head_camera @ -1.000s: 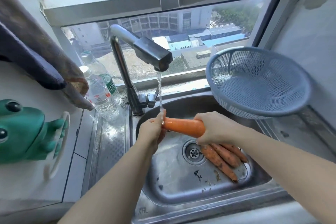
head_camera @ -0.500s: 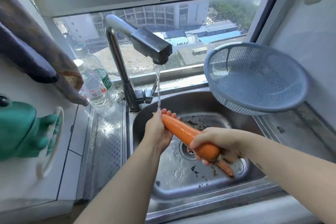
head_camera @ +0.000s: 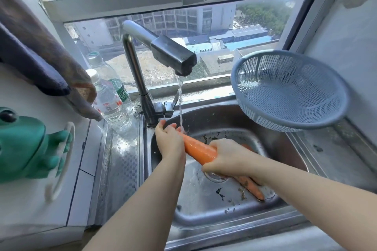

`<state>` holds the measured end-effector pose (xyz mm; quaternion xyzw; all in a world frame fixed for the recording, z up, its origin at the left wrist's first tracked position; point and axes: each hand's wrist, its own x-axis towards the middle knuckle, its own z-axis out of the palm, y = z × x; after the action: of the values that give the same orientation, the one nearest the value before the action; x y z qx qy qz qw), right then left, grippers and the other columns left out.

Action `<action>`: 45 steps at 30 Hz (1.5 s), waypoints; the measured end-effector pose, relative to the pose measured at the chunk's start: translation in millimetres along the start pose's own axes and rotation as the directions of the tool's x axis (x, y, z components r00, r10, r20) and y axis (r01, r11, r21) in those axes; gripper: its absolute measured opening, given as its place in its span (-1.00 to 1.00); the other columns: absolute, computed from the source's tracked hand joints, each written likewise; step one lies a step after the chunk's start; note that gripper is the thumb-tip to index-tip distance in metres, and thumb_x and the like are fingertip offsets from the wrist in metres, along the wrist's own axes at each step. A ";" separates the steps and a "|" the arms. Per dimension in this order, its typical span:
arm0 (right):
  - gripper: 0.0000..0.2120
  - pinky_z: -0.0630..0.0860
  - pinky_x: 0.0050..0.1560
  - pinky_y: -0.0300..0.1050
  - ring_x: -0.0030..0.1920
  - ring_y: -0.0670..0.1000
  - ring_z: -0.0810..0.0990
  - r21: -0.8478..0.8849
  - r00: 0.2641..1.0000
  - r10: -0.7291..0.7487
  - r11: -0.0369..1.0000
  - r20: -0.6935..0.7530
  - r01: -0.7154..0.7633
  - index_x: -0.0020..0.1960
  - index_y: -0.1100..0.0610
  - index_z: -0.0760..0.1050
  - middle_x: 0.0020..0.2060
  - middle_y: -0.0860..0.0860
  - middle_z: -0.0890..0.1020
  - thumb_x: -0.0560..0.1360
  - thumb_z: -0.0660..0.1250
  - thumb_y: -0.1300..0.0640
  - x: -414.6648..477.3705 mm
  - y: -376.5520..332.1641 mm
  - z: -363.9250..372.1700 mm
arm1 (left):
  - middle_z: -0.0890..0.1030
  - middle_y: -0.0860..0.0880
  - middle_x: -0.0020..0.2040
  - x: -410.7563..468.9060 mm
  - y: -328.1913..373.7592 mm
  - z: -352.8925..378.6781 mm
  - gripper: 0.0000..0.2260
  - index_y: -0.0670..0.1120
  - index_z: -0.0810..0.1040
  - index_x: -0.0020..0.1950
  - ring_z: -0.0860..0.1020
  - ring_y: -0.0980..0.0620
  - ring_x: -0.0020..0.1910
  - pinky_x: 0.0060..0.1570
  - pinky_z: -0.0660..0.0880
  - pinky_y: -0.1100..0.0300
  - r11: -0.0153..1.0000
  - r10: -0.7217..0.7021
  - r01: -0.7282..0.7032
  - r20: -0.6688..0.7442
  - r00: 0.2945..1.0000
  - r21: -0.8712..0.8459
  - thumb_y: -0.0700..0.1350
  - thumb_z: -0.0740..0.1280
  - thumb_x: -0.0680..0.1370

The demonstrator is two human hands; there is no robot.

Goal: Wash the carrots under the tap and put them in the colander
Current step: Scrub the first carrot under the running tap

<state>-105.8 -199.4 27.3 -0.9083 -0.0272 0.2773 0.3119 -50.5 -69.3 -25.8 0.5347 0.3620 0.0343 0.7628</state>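
Carrot (head_camera: 199,152) is held slantwise just below the tap (head_camera: 173,55), its narrow tip under the water stream (head_camera: 180,104). The thick end is gripped by the right hand (head_camera: 228,161), whose fingers (head_camera: 214,167) are curled round it, and the tip is enclosed by the left hand (head_camera: 170,142). More carrots (head_camera: 252,186) are seen on the floor of the sink (head_camera: 234,230), below and right of the tap, partly hidden by the right wrist. The colander (head_camera: 285,96) is tilted to the right of the tap, with nothing in it. A slip is judged the main risk, since wet, smooth skin could slide from a loosened grip back among the unwashed ones. Open room is left right of the tap for the lift, though the colander's overhanging rim could be knocked.
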 end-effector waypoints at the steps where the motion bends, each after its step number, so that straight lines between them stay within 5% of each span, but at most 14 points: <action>1: -0.69 0.52 -0.29 -0.08 -0.34 0.03 0.60 0.192 0.997 0.037 0.980 0.071 -0.050 -0.04 0.21 0.52 -0.24 0.10 0.66 0.35 0.44 0.03 2.5 1.8 -0.3 | 0.54 0.03 -0.04 -2.9 -0.3 -1.1 -0.69 -0.06 0.32 0.41 0.56 0.10 -0.14 -0.11 0.50 0.18 0.999 -0.017 0.018 0.053 0.998 -0.029 -0.17 0.13 0.66; 4: -0.73 0.45 -0.35 -0.13 -0.43 0.03 0.58 0.582 0.945 0.046 0.778 0.324 -0.237 -0.01 0.23 0.47 -0.33 0.09 0.63 0.42 0.39 0.07 9.0 8.0 0.9 | 0.56 -0.04 -0.03 -15.9 -5.2 -4.3 -0.66 -0.12 0.31 0.40 0.57 0.06 -0.16 -0.27 0.51 0.19 0.976 -0.147 0.174 0.195 0.970 -0.133 -0.08 0.20 0.65; 7: -0.77 0.44 -0.46 -0.26 -0.47 -0.02 0.54 0.671 0.876 0.037 0.628 0.481 -0.395 0.05 0.18 0.42 -0.33 0.08 0.62 0.50 0.30 0.05 10.7 12.8 3.4 | 0.54 -0.10 0.05 -30.0 -15.0 -15.0 -0.56 -0.04 0.21 0.43 0.61 0.01 -0.09 -0.29 0.56 0.13 0.968 -0.191 0.228 0.280 0.941 -0.105 -0.17 0.28 0.60; 11: -0.79 0.49 -0.43 -0.24 -0.44 -0.01 0.58 0.615 0.878 0.043 0.698 0.476 -0.367 0.07 0.19 0.43 -0.28 0.10 0.63 0.50 0.31 0.10 13.2 13.7 8.7 | 0.34 -0.17 0.34 -29.8 -26.5 -25.8 -0.01 0.17 -0.23 0.53 0.54 -0.27 0.14 -0.06 0.57 -0.13 0.972 -0.143 0.058 0.376 0.915 0.228 -0.14 0.45 0.41; 16: -0.81 0.43 -0.44 -0.22 -0.40 0.01 0.57 0.155 0.990 0.040 0.986 0.135 -0.061 -0.12 0.19 0.47 -0.37 0.05 0.58 0.35 0.36 0.10 11.8 -8.2 13.8 | 0.56 -0.17 0.04 -6.4 -22.1 -14.3 -0.49 -0.11 0.24 0.40 0.60 -0.09 -0.10 0.04 0.56 -0.10 0.969 -0.127 0.086 0.170 0.977 0.233 -0.23 0.36 0.51; 19: -0.74 0.49 -0.30 -0.13 -0.25 0.02 0.55 -0.288 0.999 -0.041 0.957 -0.007 0.037 -0.11 0.10 0.41 -0.25 -0.01 0.55 0.32 0.36 -0.01 3.8 -14.2 10.3 | 0.57 -0.22 -0.04 23.0 -15.8 -12.6 -0.61 -0.23 0.36 0.36 0.52 -0.06 -0.22 -0.11 0.50 0.05 0.975 -0.194 0.186 0.058 0.979 0.124 -0.24 0.31 0.54; 21: -0.71 0.55 -0.19 -0.07 -0.17 0.04 0.56 -0.333 0.995 -0.077 0.941 -0.064 0.052 -0.06 0.09 0.43 -0.18 0.00 0.56 0.30 0.37 -0.03 2.0 -12.7 7.0 | 0.54 -0.14 -0.17 30.3 -12.4 -10.3 -0.64 -0.26 0.38 0.35 0.48 0.01 -0.31 -0.20 0.48 0.10 0.972 -0.211 0.202 0.068 0.975 0.122 -0.19 0.30 0.57; 25: -0.54 0.50 -0.06 -0.19 -0.06 -0.05 0.54 -0.079 0.959 -0.122 0.991 -0.255 0.105 0.11 0.02 0.51 -0.04 -0.04 0.56 0.26 0.52 -0.07 8.8 -6.2 -5.1 | 0.54 -0.10 -0.18 24.3 3.2 -10.8 -0.75 -0.21 0.46 0.24 0.59 -0.04 -0.19 -0.41 0.52 0.17 0.945 -0.276 0.268 0.018 0.961 0.188 -0.12 0.23 0.62; 27: -0.49 0.42 -0.10 -0.34 -0.05 -0.12 0.53 0.053 0.915 -0.132 0.985 -0.380 0.164 0.11 -0.02 0.53 -0.06 -0.10 0.58 0.23 0.57 -0.11 11.7 -3.3 -17.5 | 0.54 -0.15 -0.22 10.1 8.1 -21.7 -0.80 -0.18 0.45 0.15 0.60 -0.07 -0.33 -0.49 0.57 0.11 0.857 -0.484 0.456 0.074 0.872 0.239 -0.09 0.22 0.62; 29: -0.49 0.39 -0.12 -0.42 -0.03 -0.15 0.54 0.130 0.898 -0.135 0.970 -0.418 0.206 0.10 -0.05 0.54 -0.07 -0.13 0.59 0.21 0.58 -0.14 16.3 -1.6 -26.2 | 0.55 -0.13 -0.18 -3.6 4.2 -33.3 -0.77 -0.16 0.44 0.15 0.64 -0.10 -0.34 -0.23 0.61 -0.09 0.736 -0.651 0.560 0.170 0.740 0.382 -0.03 0.23 0.61; 34: -0.47 0.57 -0.01 -0.14 0.00 -0.06 0.60 0.392 0.913 -0.031 0.897 -0.408 0.206 0.07 0.03 0.55 -0.03 -0.05 0.63 0.21 0.56 -0.18 40.7 -4.2 -21.9 | 0.20 -0.17 0.49 -8.9 -1.9 -50.1 -0.45 -0.04 0.27 0.47 0.30 -0.35 0.38 0.11 0.36 -0.36 0.573 -0.710 0.403 0.186 0.680 0.713 0.16 0.26 0.55; 38: -0.52 0.60 -0.02 -0.03 -0.01 0.03 0.63 0.622 0.959 0.001 0.761 -0.283 0.183 0.08 0.05 0.52 -0.01 0.04 0.63 0.30 0.51 -0.18 56.6 -19.3 -4.4 | 0.46 -0.08 0.28 -14.5 -1.5 -60.9 -0.65 -0.07 0.52 0.20 0.36 -0.07 0.31 0.38 0.20 -0.16 0.627 -0.620 0.234 0.294 0.727 0.743 0.11 0.21 0.55; 42: -0.65 0.58 0.08 0.06 0.05 0.12 0.61 0.813 0.984 0.053 0.571 -0.173 0.112 0.10 0.03 0.45 0.07 0.11 0.59 0.42 0.46 -0.06 65.8 -40.3 20.4 | 0.66 -0.09 0.03 -23.6 -0.1 -63.5 -0.57 -0.06 0.56 0.19 0.59 -0.04 0.04 0.16 0.49 0.01 0.861 -0.329 0.093 0.409 0.851 0.499 0.18 0.04 0.64; 45: -0.74 0.60 0.04 0.05 -0.03 0.11 0.63 0.883 0.965 0.165 0.458 -0.203 0.107 0.05 -0.01 0.43 -0.01 0.07 0.58 0.46 0.42 -0.04 68.7 -51.3 31.7 | 0.61 -0.07 -0.11 -32.5 -0.2 -69.6 -0.55 -0.09 0.51 0.05 0.56 0.04 -0.22 -0.21 0.50 0.17 0.824 -0.116 -0.180 0.472 0.874 0.537 0.19 -0.02 0.64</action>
<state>-57.9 -125.4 3.0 -0.6407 0.1777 0.1345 0.7348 -115.5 -28.6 -20.8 0.7335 0.1436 -0.1959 0.6348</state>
